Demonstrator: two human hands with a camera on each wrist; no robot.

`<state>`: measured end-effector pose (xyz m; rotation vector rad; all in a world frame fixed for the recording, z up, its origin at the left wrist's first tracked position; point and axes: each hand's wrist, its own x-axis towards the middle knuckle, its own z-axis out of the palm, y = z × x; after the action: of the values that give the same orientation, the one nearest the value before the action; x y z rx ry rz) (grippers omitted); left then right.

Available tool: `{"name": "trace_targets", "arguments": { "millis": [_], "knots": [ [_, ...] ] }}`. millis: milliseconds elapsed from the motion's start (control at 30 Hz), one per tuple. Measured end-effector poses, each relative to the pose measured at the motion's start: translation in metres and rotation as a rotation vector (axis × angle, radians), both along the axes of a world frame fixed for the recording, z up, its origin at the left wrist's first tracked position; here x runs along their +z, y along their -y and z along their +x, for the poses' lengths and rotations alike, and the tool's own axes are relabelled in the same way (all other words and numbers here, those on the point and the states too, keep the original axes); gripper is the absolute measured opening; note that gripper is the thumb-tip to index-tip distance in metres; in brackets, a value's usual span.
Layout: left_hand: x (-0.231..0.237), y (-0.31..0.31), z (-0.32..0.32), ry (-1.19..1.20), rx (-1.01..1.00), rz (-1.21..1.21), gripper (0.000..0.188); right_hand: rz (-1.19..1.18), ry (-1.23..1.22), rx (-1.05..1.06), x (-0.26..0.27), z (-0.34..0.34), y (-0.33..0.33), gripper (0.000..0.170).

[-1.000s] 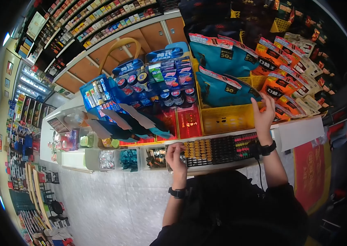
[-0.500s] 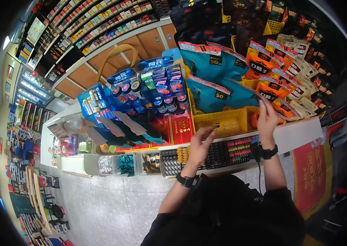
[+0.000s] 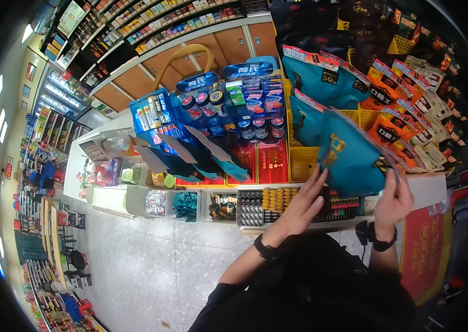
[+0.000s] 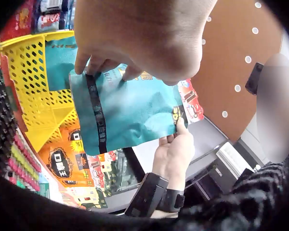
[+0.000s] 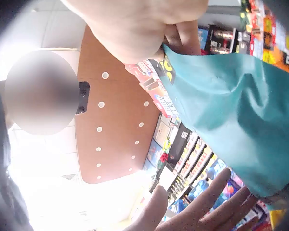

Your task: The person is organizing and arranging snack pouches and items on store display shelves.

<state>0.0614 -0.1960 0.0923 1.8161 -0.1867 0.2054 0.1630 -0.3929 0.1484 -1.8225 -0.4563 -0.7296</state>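
"Bag (image 3: 355, 155) first: where exactly?"

"Up in the air between both hands, teal face tilted, one corner by the red-edged top pinched between thumb and fingers of the right hand (image 3: 394, 202)."

"And the left hand (image 3: 299, 207)?"

"Spread a little, fingers nearly straight, tips at the opposite edge. Nothing gripped there; more of a steadying touch, at a guess."

"How far along, by the look of it?"

"Lifting apparently done: held clear of the yellow basket (image 3: 303, 160), just beyond the left fingertips. Not set down, and not let go of by the right hand. Opened or sealed? Cannot tell. Amount of work left? Cannot tell that either."

"Anything else within reach?"

"Plenty. Beyond both hands, more teal bags (image 3: 322, 77) standing close together. Farther out past the right hand, orange bags (image 3: 383, 86) in overlapping rows. Just beside the left hand, on its outer side, small yellow-topped items (image 3: 275, 199) lined up in ranks. Out past the right hand, on its outer side, a pale stretch of surface (image 3: 427, 188)."

"Bag touching any of that?"

"Hard to judge from this angle."
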Motion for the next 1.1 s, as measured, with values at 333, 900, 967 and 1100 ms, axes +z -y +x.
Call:
{"name": "trace_targets", "arguments": {
  "millis": [333, 900, 967, 1100],
  "knots": [
    [-0.033, -0.048, -0.035, -0.327, 0.482, -0.062, 0.074, 0.059, -0.049, 0.526, -0.058, -0.031, -0.143, 0.030],
    [-0.064, -0.065, -0.038, -0.257, 0.514, -0.475, 0.078, 0.037, -0.077, 0.629, -0.086, -0.023, -0.159, 0.031],
    [-0.063, -0.062, -0.042, -0.274, 0.556, -0.459, 0.076, 0.057, 0.025, 0.395, -0.090, -0.002, -0.131, 0.032],
    [-0.065, -0.059, -0.053, -0.383, 0.625, -0.429, 0.058, 0.009, 0.151, -0.116, -0.075, 0.050, -0.109, 0.063]
  ]
}}
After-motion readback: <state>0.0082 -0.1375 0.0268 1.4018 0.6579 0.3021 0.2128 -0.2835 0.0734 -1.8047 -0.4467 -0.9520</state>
